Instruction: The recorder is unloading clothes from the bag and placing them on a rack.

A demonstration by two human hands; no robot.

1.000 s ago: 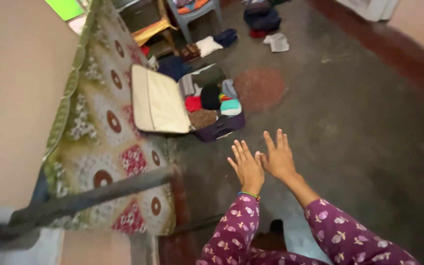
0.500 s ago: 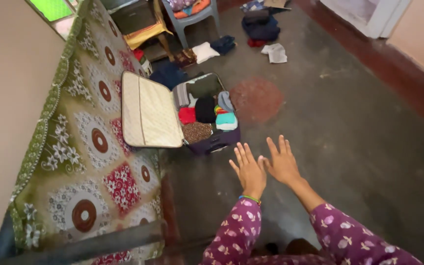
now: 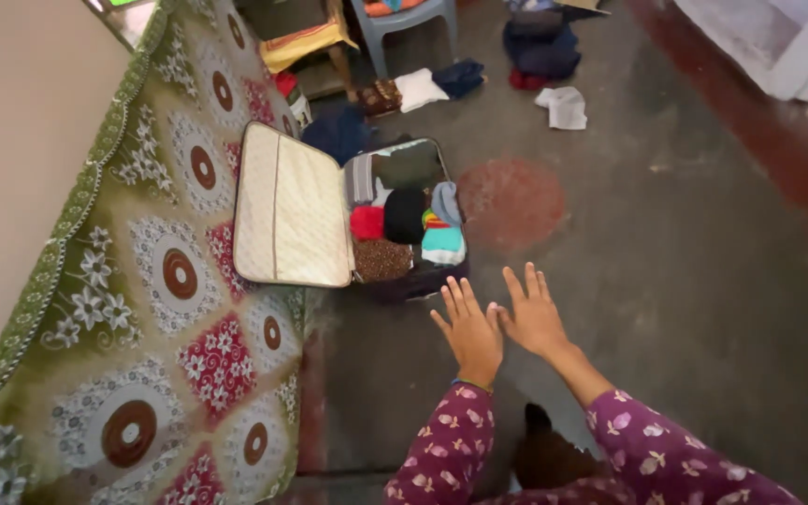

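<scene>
My left hand (image 3: 471,328) and my right hand (image 3: 530,312) are stretched out side by side over the grey floor, palms down, fingers spread, holding nothing. Both arms wear purple flowered sleeves. Just beyond the hands lies an open purple suitcase (image 3: 420,277) packed with folded clothes (image 3: 404,216) in red, black, brown and teal. Its cream-lined lid (image 3: 290,208) leans back against the bed cover (image 3: 161,281).
A green and red patterned bed cover hangs on the left beside a beige wall. Loose clothes (image 3: 565,106) lie on the floor at the back near a grey plastic chair (image 3: 402,21). A round reddish patch (image 3: 512,203) marks the floor right of the suitcase.
The view has swung left and downward; the dark metal bar at the lower left has dropped out of sight. My hands stay spread and empty, a little lower in the frame.
</scene>
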